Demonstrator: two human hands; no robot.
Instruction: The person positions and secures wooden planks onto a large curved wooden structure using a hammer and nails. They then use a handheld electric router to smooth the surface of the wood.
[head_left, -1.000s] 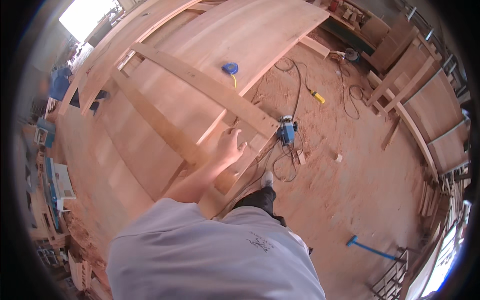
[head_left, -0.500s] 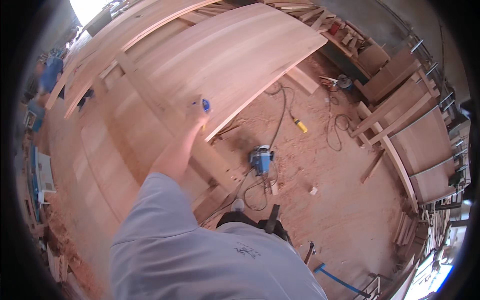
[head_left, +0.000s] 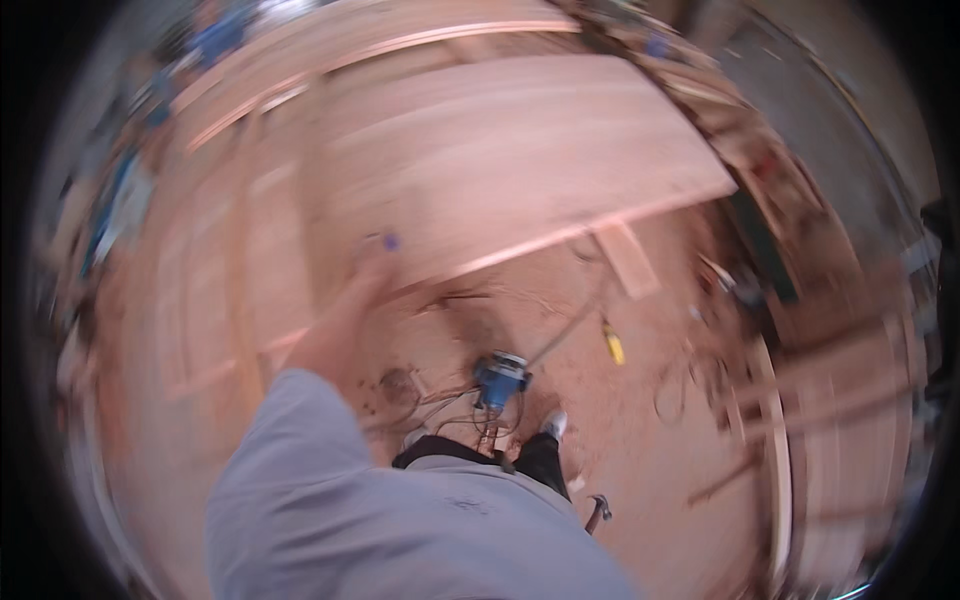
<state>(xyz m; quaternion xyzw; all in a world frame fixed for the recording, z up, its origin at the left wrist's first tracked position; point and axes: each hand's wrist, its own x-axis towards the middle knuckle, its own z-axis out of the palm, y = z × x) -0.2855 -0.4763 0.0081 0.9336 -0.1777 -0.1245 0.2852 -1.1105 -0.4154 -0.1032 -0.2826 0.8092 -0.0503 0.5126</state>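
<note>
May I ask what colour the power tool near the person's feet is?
Mostly blue; the power tool shows best in the head view.

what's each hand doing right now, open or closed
Left hand: at the blue tape measure; too blurred to tell whether it is open or closed on it.
Right hand: not in view, cannot be told.

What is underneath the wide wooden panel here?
A wooden beam sticks out from under the near edge of the wide wooden panel, seen against the dusty floor. The beam's far end and anything deeper beneath are covered by the panel.
</note>
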